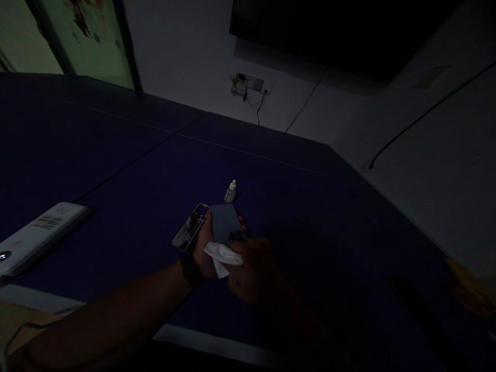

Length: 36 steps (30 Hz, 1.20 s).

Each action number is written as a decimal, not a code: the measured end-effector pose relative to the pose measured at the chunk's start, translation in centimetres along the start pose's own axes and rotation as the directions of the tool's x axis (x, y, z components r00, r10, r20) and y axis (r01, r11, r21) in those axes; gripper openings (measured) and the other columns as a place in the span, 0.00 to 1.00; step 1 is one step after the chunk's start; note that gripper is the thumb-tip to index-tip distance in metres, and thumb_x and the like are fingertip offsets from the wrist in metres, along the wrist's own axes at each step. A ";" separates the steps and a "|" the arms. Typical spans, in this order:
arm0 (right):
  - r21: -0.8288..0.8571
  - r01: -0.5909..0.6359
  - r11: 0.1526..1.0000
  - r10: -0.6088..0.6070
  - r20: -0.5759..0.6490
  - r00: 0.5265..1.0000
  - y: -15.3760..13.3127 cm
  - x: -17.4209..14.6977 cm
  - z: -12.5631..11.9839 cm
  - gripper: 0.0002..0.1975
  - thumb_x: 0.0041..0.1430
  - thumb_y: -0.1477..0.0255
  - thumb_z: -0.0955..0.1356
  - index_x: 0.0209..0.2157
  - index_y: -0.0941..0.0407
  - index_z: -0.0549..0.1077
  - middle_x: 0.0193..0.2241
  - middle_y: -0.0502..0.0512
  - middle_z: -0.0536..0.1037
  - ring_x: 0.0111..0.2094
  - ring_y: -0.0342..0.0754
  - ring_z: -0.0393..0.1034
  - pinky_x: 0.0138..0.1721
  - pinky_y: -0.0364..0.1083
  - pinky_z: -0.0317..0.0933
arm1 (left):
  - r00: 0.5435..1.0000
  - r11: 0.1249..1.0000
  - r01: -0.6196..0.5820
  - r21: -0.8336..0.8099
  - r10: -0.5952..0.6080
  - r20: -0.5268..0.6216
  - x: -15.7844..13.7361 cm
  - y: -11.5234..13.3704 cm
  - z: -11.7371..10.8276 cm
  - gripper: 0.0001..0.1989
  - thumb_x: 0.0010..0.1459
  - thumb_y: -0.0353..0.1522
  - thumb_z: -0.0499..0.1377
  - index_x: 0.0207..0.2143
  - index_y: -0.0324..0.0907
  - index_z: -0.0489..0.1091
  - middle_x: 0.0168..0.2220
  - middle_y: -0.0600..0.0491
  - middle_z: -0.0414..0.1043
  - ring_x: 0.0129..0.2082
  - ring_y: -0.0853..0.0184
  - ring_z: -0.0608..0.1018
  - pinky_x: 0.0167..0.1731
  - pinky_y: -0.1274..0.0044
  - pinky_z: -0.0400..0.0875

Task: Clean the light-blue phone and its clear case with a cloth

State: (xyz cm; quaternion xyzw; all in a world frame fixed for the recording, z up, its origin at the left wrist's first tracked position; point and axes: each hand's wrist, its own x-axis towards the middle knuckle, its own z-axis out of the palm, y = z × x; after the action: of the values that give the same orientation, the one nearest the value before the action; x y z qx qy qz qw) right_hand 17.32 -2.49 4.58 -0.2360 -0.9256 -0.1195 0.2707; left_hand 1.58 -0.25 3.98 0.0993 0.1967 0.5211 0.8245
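Note:
My left hand (204, 247), with a dark watch at the wrist, is wrapped round a smartphone (225, 222). The phone's plain back faces up, and its camera lenses lie at the end nearer me. A white tissue (222, 254) is pinched in my right hand (253, 268), over the phone's near end. Whether the tissue presses on the phone I cannot tell. Left of the phone a patterned phone case (190, 228) lies on the table. Just beyond the phone stands a small dropper bottle (230, 191) with a white cap.
The scene is dim. A long white device (42, 232) lies on the blue tabletop (127, 206) at the left. At the back, wall sockets (251, 84) with cables sit below a large dark screen (329, 36). Something yellow (468, 284) shows at the far right.

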 end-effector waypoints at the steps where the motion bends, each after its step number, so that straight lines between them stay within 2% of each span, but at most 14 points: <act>1: -0.029 -0.004 1.000 0.004 -0.009 1.000 -0.1 0.0 0.1 0.12 0.59 0.74 0.68 0.43 0.50 0.81 0.42 0.58 0.71 0.45 0.56 0.60 0.42 0.54 0.53 | 1.000 1.000 0.006 -0.002 -0.005 0.011 0.0 0.0 0.0 0.38 0.67 0.58 0.47 0.57 0.35 0.73 0.40 0.41 0.81 0.42 0.52 0.82 0.46 0.64 0.76; 4: -0.107 -0.044 0.993 0.041 -0.034 0.999 0.6 -0.6 -0.3 0.15 0.59 0.74 0.69 0.47 0.49 0.79 0.43 0.58 0.71 0.44 0.57 0.59 0.44 0.56 0.51 | 0.999 0.999 0.008 -0.036 -0.006 0.042 -0.1 0.1 0.2 0.36 0.67 0.56 0.49 0.59 0.37 0.71 0.41 0.41 0.81 0.44 0.53 0.82 0.46 0.64 0.75; 7: -0.182 -0.084 0.980 0.078 -0.042 0.996 2.1 -1.4 -1.2 0.19 0.60 0.73 0.67 0.53 0.46 0.76 0.44 0.57 0.71 0.43 0.56 0.58 0.44 0.56 0.51 | 0.999 0.993 -0.027 -0.115 0.032 0.043 -0.2 0.2 0.6 0.32 0.70 0.52 0.48 0.60 0.38 0.69 0.43 0.44 0.80 0.43 0.59 0.81 0.46 0.68 0.74; 11: -0.170 -0.148 0.974 0.127 -0.126 0.984 2.3 -1.4 -1.0 0.16 0.61 0.73 0.67 0.50 0.48 0.77 0.45 0.58 0.70 0.43 0.56 0.59 0.44 0.55 0.51 | 0.999 0.984 -0.039 -0.175 0.042 0.009 -0.4 0.3 0.9 0.29 0.72 0.49 0.45 0.58 0.38 0.69 0.42 0.46 0.80 0.40 0.63 0.81 0.46 0.71 0.74; 16: -0.092 -0.054 0.994 0.043 -0.112 0.993 0.1 -0.5 0.7 0.07 0.60 0.76 0.69 0.38 0.52 0.78 0.42 0.57 0.70 0.43 0.55 0.58 0.45 0.55 0.51 | 0.997 0.994 0.072 -0.081 -0.070 0.030 -0.7 0.3 0.9 0.36 0.70 0.55 0.44 0.57 0.35 0.72 0.40 0.42 0.80 0.45 0.54 0.82 0.49 0.65 0.74; 18: -0.087 -0.040 0.995 0.030 -0.119 0.992 -0.1 -0.6 0.6 0.08 0.61 0.76 0.68 0.39 0.52 0.78 0.43 0.58 0.70 0.42 0.55 0.58 0.45 0.56 0.51 | 0.997 0.997 0.052 -0.057 -0.049 0.058 -0.7 0.3 0.9 0.34 0.70 0.55 0.46 0.56 0.36 0.72 0.40 0.43 0.80 0.45 0.54 0.81 0.48 0.65 0.74; 21: -0.100 -0.113 0.988 0.092 -0.198 0.976 1.3 -1.4 -0.3 0.14 0.62 0.75 0.65 0.47 0.53 0.79 0.46 0.59 0.68 0.41 0.56 0.59 0.45 0.57 0.53 | 0.997 0.996 -0.024 -0.082 0.029 0.068 -0.3 0.3 0.6 0.31 0.70 0.53 0.46 0.54 0.38 0.73 0.42 0.44 0.80 0.43 0.59 0.82 0.47 0.67 0.75; 23: -0.038 -0.228 0.973 0.210 -0.273 0.939 2.9 -2.1 -0.8 0.18 0.62 0.76 0.65 0.51 0.52 0.78 0.48 0.59 0.66 0.44 0.57 0.61 0.46 0.57 0.56 | 0.994 0.996 -0.051 -0.077 0.058 0.090 -0.1 0.2 0.2 0.32 0.70 0.54 0.45 0.52 0.37 0.73 0.42 0.44 0.80 0.41 0.59 0.82 0.45 0.66 0.77; 24: 0.014 -0.318 0.948 0.309 -0.291 0.906 3.8 -2.4 -1.0 0.21 0.62 0.76 0.64 0.54 0.51 0.78 0.48 0.59 0.66 0.45 0.58 0.62 0.46 0.57 0.58 | 0.992 0.996 -0.055 -0.064 0.062 0.112 0.0 0.2 0.0 0.34 0.69 0.56 0.45 0.52 0.37 0.73 0.41 0.43 0.80 0.40 0.59 0.82 0.44 0.65 0.77; 26: 0.127 -0.527 0.841 0.539 -0.288 0.791 5.7 -3.0 -0.8 0.22 0.63 0.76 0.61 0.53 0.51 0.79 0.49 0.60 0.65 0.48 0.60 0.63 0.48 0.58 0.61 | 0.985 0.998 -0.062 -0.027 0.066 0.162 0.1 0.1 -0.2 0.36 0.67 0.58 0.47 0.52 0.37 0.73 0.41 0.43 0.80 0.39 0.57 0.83 0.43 0.63 0.78; 28: 0.164 -0.699 0.696 0.716 -0.226 0.660 7.3 -3.5 -0.3 0.19 0.63 0.73 0.61 0.47 0.52 0.82 0.48 0.61 0.66 0.50 0.61 0.64 0.51 0.60 0.62 | 0.981 0.997 -0.079 0.018 0.074 0.182 0.1 0.0 -0.1 0.37 0.65 0.60 0.48 0.51 0.37 0.74 0.40 0.43 0.80 0.38 0.57 0.83 0.43 0.62 0.79; 29: 0.160 -0.732 0.662 0.748 -0.204 0.632 8.0 -3.7 0.0 0.17 0.63 0.72 0.63 0.44 0.53 0.82 0.48 0.62 0.67 0.50 0.61 0.64 0.53 0.62 0.61 | 0.981 0.995 -0.084 0.055 0.073 0.177 0.1 0.0 0.0 0.37 0.65 0.61 0.48 0.51 0.37 0.74 0.40 0.43 0.80 0.37 0.57 0.83 0.42 0.62 0.79; 33: 0.185 -0.791 0.584 0.812 -0.126 0.570 9.2 -4.3 0.8 0.07 0.58 0.66 0.71 0.34 0.52 0.82 0.45 0.62 0.71 0.49 0.64 0.65 0.54 0.67 0.57 | 0.992 0.950 -0.080 0.301 0.047 0.114 -0.1 -0.1 0.5 0.39 0.60 0.63 0.52 0.51 0.40 0.75 0.38 0.46 0.78 0.31 0.59 0.82 0.33 0.67 0.77; 36: 0.282 -0.794 0.539 0.839 -0.092 0.537 9.2 -4.2 0.7 0.13 0.59 0.60 0.71 0.39 0.52 0.81 0.49 0.63 0.72 0.53 0.65 0.65 0.55 0.67 0.57 | 0.991 0.808 -0.133 0.573 0.090 0.103 -0.4 0.4 0.8 0.34 0.58 0.61 0.58 0.50 0.43 0.77 0.38 0.48 0.77 0.31 0.63 0.79 0.32 0.72 0.73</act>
State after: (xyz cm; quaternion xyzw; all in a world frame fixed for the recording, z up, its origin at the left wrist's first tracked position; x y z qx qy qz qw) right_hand 24.75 4.15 2.57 -0.5984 -0.6780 0.0933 0.4166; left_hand 1.45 -0.45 4.90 0.3749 0.3104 0.4805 0.7296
